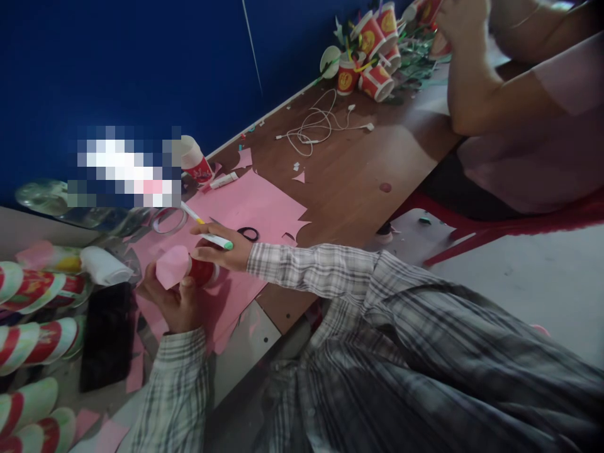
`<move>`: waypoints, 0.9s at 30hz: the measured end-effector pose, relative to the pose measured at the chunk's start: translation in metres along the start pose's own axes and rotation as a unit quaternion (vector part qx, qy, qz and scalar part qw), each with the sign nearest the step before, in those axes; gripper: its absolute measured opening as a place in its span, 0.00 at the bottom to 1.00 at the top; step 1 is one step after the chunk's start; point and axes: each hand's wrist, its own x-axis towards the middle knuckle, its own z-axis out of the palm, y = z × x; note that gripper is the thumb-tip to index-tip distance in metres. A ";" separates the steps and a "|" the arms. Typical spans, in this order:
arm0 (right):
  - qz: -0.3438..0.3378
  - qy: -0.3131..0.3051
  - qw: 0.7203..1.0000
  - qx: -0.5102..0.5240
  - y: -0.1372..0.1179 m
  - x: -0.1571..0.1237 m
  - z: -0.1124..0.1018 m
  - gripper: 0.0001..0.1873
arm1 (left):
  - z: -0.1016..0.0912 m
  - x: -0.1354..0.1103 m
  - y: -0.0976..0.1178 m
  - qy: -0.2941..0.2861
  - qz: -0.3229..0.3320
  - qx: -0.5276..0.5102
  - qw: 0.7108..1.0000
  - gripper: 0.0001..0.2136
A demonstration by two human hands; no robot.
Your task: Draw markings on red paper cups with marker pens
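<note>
My left hand (177, 305) is closed round a small piece of pink paper (172, 267) and a red paper cup (204, 269); how the two join is hidden. Between the fingers of my right hand (231, 253) is a white marker (216, 240) with a green end, just above the cup. Another pen, white and yellow (192, 214), shows beyond those fingers. Both hands are over a large pink sheet (255, 198) with jagged edges. On it lie a black loop (248, 234), perhaps a scissors handle, and a white marker with a red end (223, 181).
A red-and-white cup (195, 160) stands by the blue wall. Stacked cups (42, 340) and a dark flat panel (107, 336) are at left. White earphones (314, 129) lie on the brown table (349, 170). Farther off are decorated cups (372, 44) and another person's arm (476, 82).
</note>
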 end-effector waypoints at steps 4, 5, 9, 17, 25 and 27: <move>0.056 0.008 0.998 0.033 -0.007 0.006 0.001 0.16 | 0.002 0.000 0.000 0.024 0.040 0.080 0.996 0.28; 0.065 0.014 0.997 0.040 -0.008 0.007 0.002 0.14 | 0.002 0.000 0.000 0.022 0.048 0.091 0.994 0.29; 0.082 0.018 0.994 0.068 -0.014 0.008 0.007 0.13 | 0.001 0.001 0.000 0.007 0.060 0.142 0.988 0.31; 0.089 0.025 0.994 0.063 -0.012 0.009 0.014 0.18 | 0.000 0.002 -0.003 0.017 0.096 0.161 0.982 0.32; 0.091 0.019 0.985 0.142 -0.012 0.011 0.015 0.18 | -0.003 0.002 0.001 -0.014 0.066 0.143 0.987 0.33; 0.105 0.016 0.984 0.145 -0.014 0.010 0.015 0.18 | -0.004 0.002 -0.001 -0.024 0.062 0.109 0.992 0.32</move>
